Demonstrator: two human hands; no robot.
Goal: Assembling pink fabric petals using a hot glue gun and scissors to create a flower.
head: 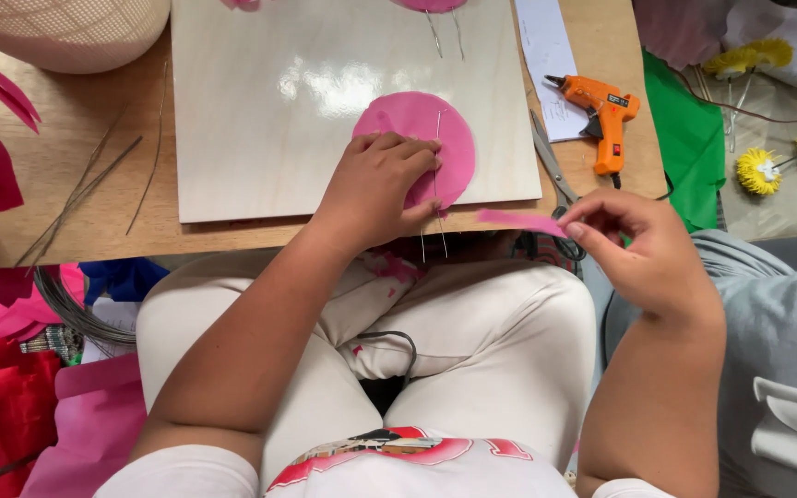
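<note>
Left hand (375, 189) presses flat a pink fabric disc (422, 148) with wire (435, 180) laid on; right hand (643, 249), beside the disc, pinches a pink strip (518, 221), not yet applied.

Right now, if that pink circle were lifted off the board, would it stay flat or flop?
Probably flop: the pink circle looks thin, like paper or fabric, pressed flat by the left hand. The wire lying across it might stiffen the middle somewhat. It seems very light, so it could slide easily on the glossy board.

pink disc (435, 138) part-hidden under left hand (375, 189) | basket (66, 32) cut off
</note>
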